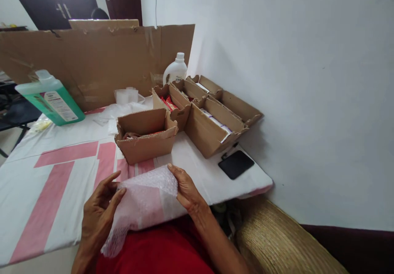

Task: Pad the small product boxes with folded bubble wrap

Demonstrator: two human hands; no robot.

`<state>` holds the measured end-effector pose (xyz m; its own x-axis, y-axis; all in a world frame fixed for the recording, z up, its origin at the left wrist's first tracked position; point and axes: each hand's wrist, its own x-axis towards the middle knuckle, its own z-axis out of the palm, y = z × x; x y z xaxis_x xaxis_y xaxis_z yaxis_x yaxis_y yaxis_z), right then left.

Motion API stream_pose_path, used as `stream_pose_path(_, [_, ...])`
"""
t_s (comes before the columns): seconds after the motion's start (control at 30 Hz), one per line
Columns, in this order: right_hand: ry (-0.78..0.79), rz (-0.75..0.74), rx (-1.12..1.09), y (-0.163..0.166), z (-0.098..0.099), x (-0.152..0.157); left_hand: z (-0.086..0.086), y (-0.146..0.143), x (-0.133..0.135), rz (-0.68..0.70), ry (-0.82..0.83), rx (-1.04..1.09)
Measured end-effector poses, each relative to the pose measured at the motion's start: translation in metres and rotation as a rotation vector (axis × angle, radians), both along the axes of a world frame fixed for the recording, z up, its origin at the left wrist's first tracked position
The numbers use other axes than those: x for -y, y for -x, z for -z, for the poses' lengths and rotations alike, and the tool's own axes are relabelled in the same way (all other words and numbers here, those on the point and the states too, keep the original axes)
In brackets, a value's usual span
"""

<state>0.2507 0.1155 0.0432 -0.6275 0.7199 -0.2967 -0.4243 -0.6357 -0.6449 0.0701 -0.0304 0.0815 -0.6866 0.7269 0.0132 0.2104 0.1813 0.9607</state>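
Observation:
A clear sheet of bubble wrap (147, 200) is stretched over the front edge of the table, its lower left corner hanging down by my red clothing. My right hand (187, 189) pinches its upper right edge between thumb and fingers. At the left edge, my left hand (100, 210) has its thumb on the wrap and its index finger lifted; the other fingers are partly hidden behind. Just beyond the wrap stands an open cardboard box (146, 148) with reddish packets inside, partly hidden by its walls.
More open cardboard boxes (206, 132) stand at the right, some holding red or white packets. A black flat device (236, 164) lies near the right corner. Behind are a green liquid bottle (58, 101), a white jug (176, 69), clear plastic (123, 109) and a cardboard screen (107, 60).

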Motion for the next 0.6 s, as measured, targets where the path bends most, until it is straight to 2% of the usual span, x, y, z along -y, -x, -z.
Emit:
stream_pose_path(0.07, [0.025,0.018,-0.002,0.002,-0.003,0.0,-0.001,0.003,0.001,0.049,0.032,0.01])
stream_pose_path(0.17, [0.036,0.054,0.005,0.004,-0.003,-0.002,-0.002,0.005,0.002,0.197,0.132,0.072])
stream_pose_path(0.3, [0.032,0.069,0.011,0.003,-0.001,-0.006,0.005,0.003,0.001,0.367,0.198,0.175])
stream_pose_path(0.5, [0.069,0.056,-0.008,0.001,-0.004,-0.003,0.021,0.004,0.001,0.335,0.178,0.303])
stream_pose_path(0.6, [0.037,0.067,-0.004,0.0,-0.015,0.002,0.016,0.004,-0.003,0.323,0.169,0.12])
